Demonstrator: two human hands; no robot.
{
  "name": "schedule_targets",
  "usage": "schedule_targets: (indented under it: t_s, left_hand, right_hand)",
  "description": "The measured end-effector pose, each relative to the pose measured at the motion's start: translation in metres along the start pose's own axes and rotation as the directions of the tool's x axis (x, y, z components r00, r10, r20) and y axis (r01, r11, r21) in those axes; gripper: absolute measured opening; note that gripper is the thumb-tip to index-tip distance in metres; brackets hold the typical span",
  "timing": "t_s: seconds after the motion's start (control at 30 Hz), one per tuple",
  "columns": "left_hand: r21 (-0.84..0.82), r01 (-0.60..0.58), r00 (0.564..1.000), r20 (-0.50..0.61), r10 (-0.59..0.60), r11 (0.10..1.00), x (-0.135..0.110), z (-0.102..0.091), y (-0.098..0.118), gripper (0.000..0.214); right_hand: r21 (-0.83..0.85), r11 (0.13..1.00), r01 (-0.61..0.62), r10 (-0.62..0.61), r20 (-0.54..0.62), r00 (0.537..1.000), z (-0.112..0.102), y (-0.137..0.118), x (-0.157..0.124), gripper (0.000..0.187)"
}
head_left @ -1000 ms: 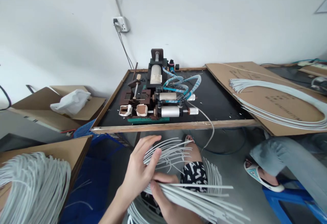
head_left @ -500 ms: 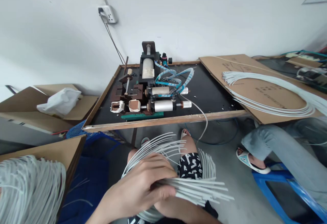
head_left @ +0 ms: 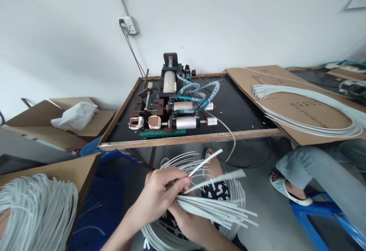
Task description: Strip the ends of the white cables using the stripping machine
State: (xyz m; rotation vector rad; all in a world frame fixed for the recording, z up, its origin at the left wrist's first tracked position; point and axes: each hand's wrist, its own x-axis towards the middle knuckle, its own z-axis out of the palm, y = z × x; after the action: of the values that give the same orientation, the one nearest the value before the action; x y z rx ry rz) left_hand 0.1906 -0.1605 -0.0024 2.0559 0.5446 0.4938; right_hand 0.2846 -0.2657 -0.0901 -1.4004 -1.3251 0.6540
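Observation:
My left hand (head_left: 164, 188) is closed, thumb and forefinger pinching a white cable end (head_left: 206, 162) that sticks up to the right. A second, blurred cable (head_left: 219, 181) juts out just below it. Under that hand is my right hand (head_left: 183, 214), partly hidden, with its fingers wrapped round a bundle of white cables (head_left: 210, 207). The bundle's cut ends fan out to the right at uneven lengths. The rest of these cables lies as a coil (head_left: 160, 235) over the lap.
A pneumatic machine (head_left: 171, 106) stands on the black table (head_left: 237, 110). To the right, more cables (head_left: 311, 92) lie on a cardboard sheet (head_left: 303, 110). A cable heap (head_left: 40, 209) is at left, near an open box (head_left: 37, 129). Another person's leg (head_left: 311, 163) is at right.
My left hand has lifted a little off the bundle, and two cable ends now stand apart from the others. The right hand keeps its hold. The whole view has shifted slightly.

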Motion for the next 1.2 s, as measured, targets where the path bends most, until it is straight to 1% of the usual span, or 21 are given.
schedule_targets:
  t_s: [0.07,0.13,0.17,0.2,0.27,0.33,0.4,0.47,0.5,0.53,0.57,0.63,0.7,0.77,0.8,0.83,0.9,0.97,1.0,1.1,1.2]
  left_hand:
    - [-0.081,0.07,0.994,-0.076,-0.076,0.994,-0.001,0.0,-0.005,0.035]
    - [-0.231,0.147,0.972,-0.148,-0.184,0.962,-0.003,0.001,-0.011,0.037]
    - [-0.314,0.176,0.954,-0.18,-0.241,0.933,-0.003,0.002,-0.013,0.037]
    - [-0.389,0.191,0.932,-0.215,-0.291,0.901,-0.004,0.003,-0.015,0.037]
    - [-0.49,0.177,0.889,-0.292,-0.352,0.853,-0.004,0.004,-0.019,0.039]
    - [-0.523,0.12,0.835,-0.406,-0.371,0.844,-0.004,0.001,-0.024,0.038]
    - [-0.5,0.059,0.758,-0.541,-0.364,0.864,-0.003,-0.007,-0.03,0.035]
    - [-0.447,0.027,0.677,-0.649,-0.346,0.894,-0.002,-0.019,-0.037,0.033]
    - [-0.421,0.027,0.649,-0.683,-0.336,0.907,-0.001,-0.025,-0.041,0.033]
    - [-0.402,0.035,0.632,-0.7,-0.332,0.915,0.0,-0.031,-0.044,0.034]
    - [-0.387,0.05,0.624,-0.708,-0.331,0.921,0.001,-0.037,-0.048,0.035]
    - [-0.363,0.088,0.628,-0.702,-0.335,0.927,0.005,-0.044,-0.053,0.037]
    - [-0.348,0.12,0.638,-0.691,-0.341,0.93,0.008,-0.048,-0.058,0.037]
    - [-0.334,0.137,0.644,-0.686,-0.34,0.933,0.011,-0.048,-0.061,0.036]
    - [-0.326,0.144,0.643,-0.687,-0.338,0.935,0.012,-0.048,-0.063,0.036]
    - [-0.319,0.148,0.639,-0.692,-0.337,0.936,0.013,-0.048,-0.064,0.036]
    - [-0.313,0.151,0.619,-0.71,-0.337,0.938,0.016,-0.048,-0.068,0.037]
    - [-0.325,0.144,0.598,-0.724,-0.344,0.934,0.018,-0.049,-0.072,0.037]
    - [-0.338,0.139,0.591,-0.726,-0.352,0.931,0.019,-0.049,-0.073,0.038]
    - [-0.373,0.128,0.58,-0.723,-0.374,0.919,0.021,-0.049,-0.074,0.039]
    - [-0.38,0.124,0.579,-0.723,-0.378,0.917,0.022,-0.047,-0.074,0.04]
  right_hand:
    - [0.12,0.977,-0.175,0.178,-0.012,0.984,0.002,0.0,-0.001,0.026]
    - [0.245,0.912,-0.328,0.347,-0.038,0.937,0.004,-0.003,-0.001,0.033]
    - [0.309,0.88,-0.362,0.397,-0.056,0.916,0.004,-0.005,0.0,0.037]
    - [0.371,0.852,-0.369,0.418,-0.057,0.907,0.003,-0.007,0.002,0.04]
    - [0.48,0.807,-0.343,0.391,0.0,0.92,0.003,-0.011,0.008,0.044]
    - [0.551,0.774,-0.312,0.318,0.088,0.944,0.003,-0.009,0.015,0.047]
    - [0.572,0.762,-0.303,0.27,0.144,0.952,0.005,-0.003,0.018,0.054]
    - [0.555,0.773,-0.306,0.258,0.165,0.952,0.009,0.008,0.018,0.059]
    - [0.538,0.784,-0.309,0.253,0.178,0.951,0.01,0.014,0.017,0.06]
    - [0.512,0.8,-0.314,0.252,0.189,0.949,0.011,0.021,0.017,0.06]
    - [0.482,0.817,-0.318,0.252,0.197,0.947,0.01,0.027,0.017,0.058]
    - [0.423,0.849,-0.316,0.257,0.19,0.947,0.003,0.041,0.021,0.049]
    - [0.378,0.871,-0.315,0.277,0.151,0.949,-0.013,0.059,0.03,0.032]
    - [0.327,0.904,-0.275,0.268,0.067,0.961,-0.036,0.082,0.042,0.015]
    - [0.269,0.937,-0.223,0.23,0.005,0.973,-0.047,0.096,0.048,0.009]
    - [0.202,0.968,-0.152,0.165,-0.05,0.985,-0.057,0.109,0.052,0.007]
    - [0.111,0.992,-0.068,0.08,-0.109,0.991,-0.071,0.134,0.057,0.016]
    - [0.074,0.996,-0.05,0.06,-0.128,0.99,-0.074,0.153,0.058,0.025]
    - [0.065,0.996,-0.053,0.062,-0.132,0.989,-0.073,0.159,0.059,0.027]
    - [0.032,0.998,-0.045,0.05,-0.145,0.988,-0.064,0.168,0.06,0.023]
    - [-0.002,0.999,-0.053,0.052,-0.158,0.986,-0.063,0.167,0.057,0.024]
